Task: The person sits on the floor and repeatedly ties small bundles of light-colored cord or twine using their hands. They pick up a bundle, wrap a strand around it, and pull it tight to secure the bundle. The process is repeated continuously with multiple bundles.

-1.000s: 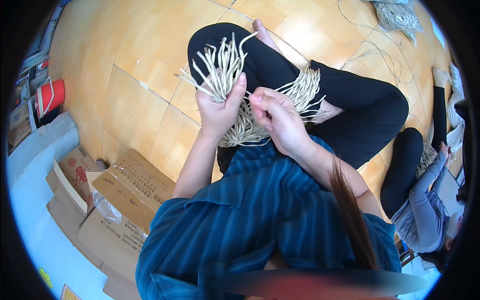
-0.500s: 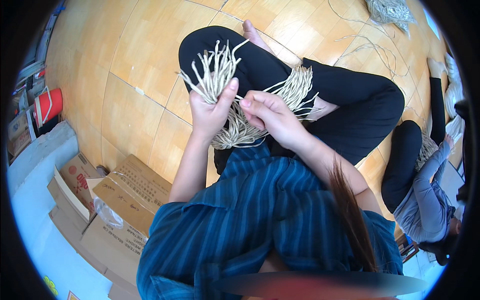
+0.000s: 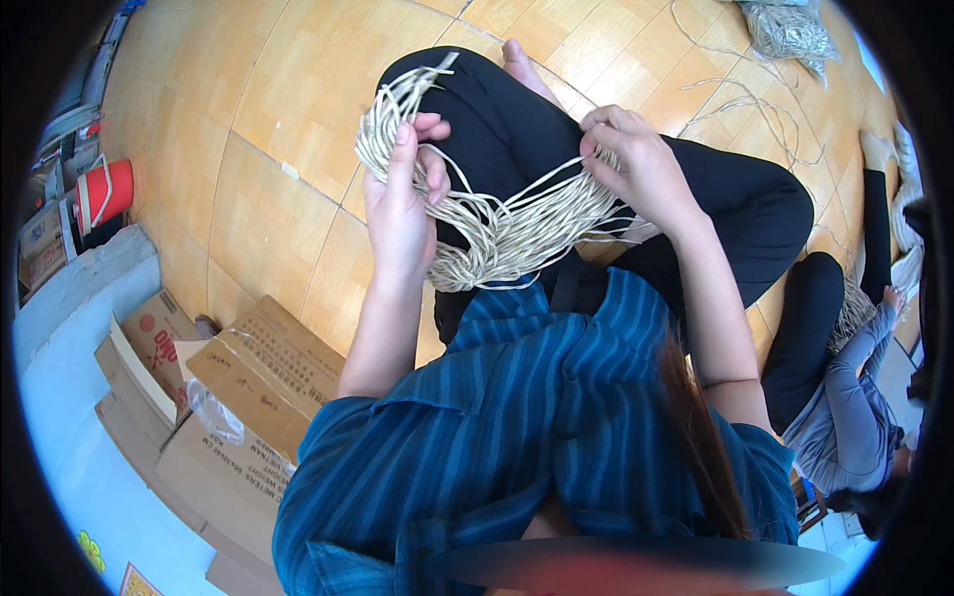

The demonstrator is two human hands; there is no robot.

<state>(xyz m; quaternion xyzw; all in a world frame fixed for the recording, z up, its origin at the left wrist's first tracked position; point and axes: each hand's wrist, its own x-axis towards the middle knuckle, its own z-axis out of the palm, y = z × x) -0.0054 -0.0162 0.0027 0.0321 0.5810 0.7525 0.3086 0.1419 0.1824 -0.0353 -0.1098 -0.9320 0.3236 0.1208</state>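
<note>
many pale cords (image 3: 497,233) are lying in a loose bundle across your lap, over your crossed black-trousered legs (image 3: 696,189), as you are sitting on the wooden floor (image 3: 248,129). your left hand (image 3: 402,204) is clamping the gathered cut ends upright in a closed fist, thumb pressed over them, while your right hand (image 3: 636,164) is pinching a few strands between closed fingertips and drawing them out sideways. to do this well, you are best keeping the left fist tight so the ends stay level, and pulling only a few strands at a time so the bundle is not tangling. compared with half a second ago, your hands are standing well apart rather than touching, and the strands between them are stretching taut. beside you, opened cardboard boxes (image 3: 229,387) are sitting at your left; another person (image 3: 845,397) is working at your right.
</note>
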